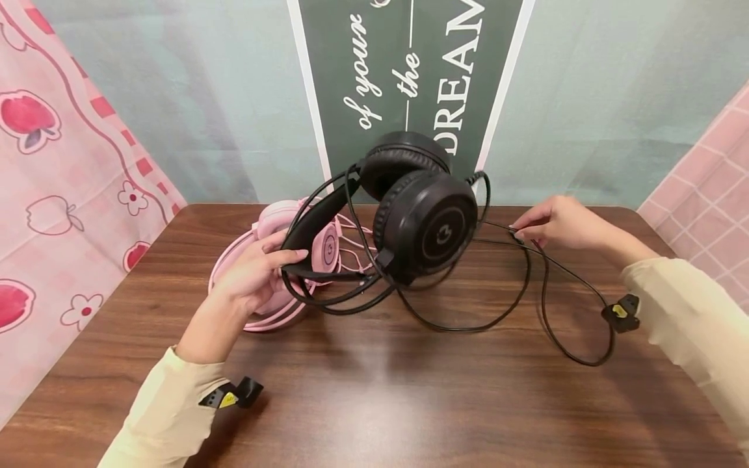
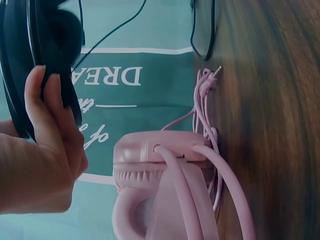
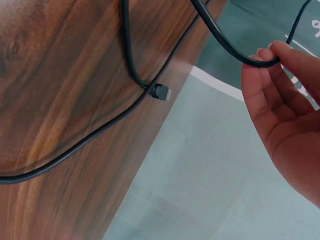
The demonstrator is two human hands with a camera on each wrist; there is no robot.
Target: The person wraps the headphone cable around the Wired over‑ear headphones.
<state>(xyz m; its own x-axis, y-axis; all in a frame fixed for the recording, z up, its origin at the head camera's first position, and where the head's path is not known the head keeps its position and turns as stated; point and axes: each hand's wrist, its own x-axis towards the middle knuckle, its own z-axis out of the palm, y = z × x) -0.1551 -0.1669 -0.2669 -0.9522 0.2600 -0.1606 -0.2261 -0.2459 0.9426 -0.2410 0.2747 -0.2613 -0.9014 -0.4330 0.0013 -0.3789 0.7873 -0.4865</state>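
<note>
Black over-ear headphones (image 1: 445, 227) are held up above the table, tilted, with their ear cups toward the right. My left hand (image 1: 251, 270) grips them by the headband (image 1: 316, 227). On the right, my right hand (image 1: 556, 224) pinches the black cable (image 3: 225, 42) between thumb and fingertips. Loops of that cable hang and lie on the table between the hands. Behind my left hand, pink headphones (image 1: 225, 260) rest on the table and are partly hidden. Their pink cable is bundled, and its jack plug (image 2: 216, 72) shows in the left wrist view.
The brown wooden table (image 1: 374, 403) ends at a pale green cloth backdrop with a dark lettered panel (image 1: 409, 78). A black connector (image 3: 161, 92) lies near the table's edge in the right wrist view. Pink patterned cloth (image 1: 76, 195) hangs at the left.
</note>
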